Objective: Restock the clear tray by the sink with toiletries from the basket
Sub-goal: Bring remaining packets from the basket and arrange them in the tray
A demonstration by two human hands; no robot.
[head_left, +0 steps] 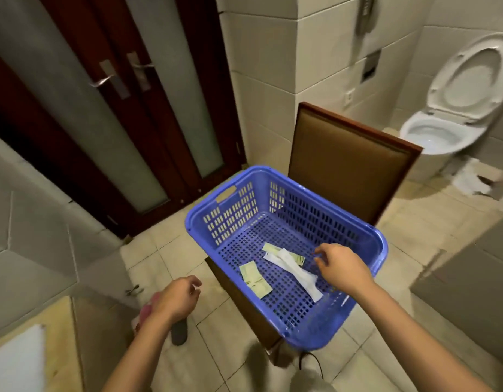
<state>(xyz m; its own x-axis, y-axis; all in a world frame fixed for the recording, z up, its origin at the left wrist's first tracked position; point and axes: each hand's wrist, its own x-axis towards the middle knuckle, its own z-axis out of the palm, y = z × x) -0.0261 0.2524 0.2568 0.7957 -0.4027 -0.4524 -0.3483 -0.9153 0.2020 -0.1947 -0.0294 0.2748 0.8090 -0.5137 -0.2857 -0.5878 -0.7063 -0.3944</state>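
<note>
Dead centre, on a brown chair (349, 154): blue basket (233, 213), with pale green packets (254, 278) and a long white sachet (297, 271) on its floor. At 4 o'clock, above the sachet: right hand (341, 268), fingers loosely curled, slightly apart, gripping nothing. At 8 o'clock, outside the rim: left hand (175, 297), likewise loose and empty. At 2 o'clock: toilet (440, 134).

Whether the right hand (341, 271) pinches anything in its curled fingertips is too blurred to tell. Just left of it, a long white packet (298, 271) lies across a greenish packet (270, 247) and covers its middle. The print on these, and on the flat packets (254, 278) nearer the left hand (176, 298), is too small to read. The basket (382, 241) under the right hand hides nearly all of the chair (349, 154) seat. Behind the left wrist, a pink thing (147, 311) and a dark slipper (179, 332) are partly covered. Both forearms run off the bottom edge. Well beyond the right hand, the toilet lid (471, 77) is cut by the right edge, and a grey wall fitting (366, 12), too smeared to name, is cut by the top edge.
</note>
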